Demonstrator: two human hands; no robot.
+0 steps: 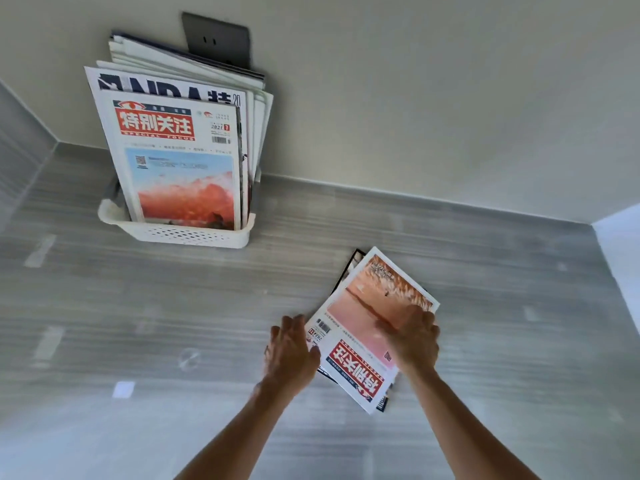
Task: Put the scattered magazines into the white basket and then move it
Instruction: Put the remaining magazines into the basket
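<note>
A: Which way is the top magazine [372, 323] lying?

B: Flat on the grey floor [138, 306], long axis running diagonally, red title block nearest the person and upside down. It's sitting on another magazine [348, 271], mostly hidden; only dark edges are peeking out.

A: And the hands?

B: The right hand [412, 337] is resting on the cover, fingers spread, blurred. The left hand [291, 351] is touching the left edge, fingers loose; grip unclear.

A: The white basket [180, 230]?

B: Standing against the wall, holding upright magazines [180, 150] that are partly covering a dark wall socket [218, 38].
</note>
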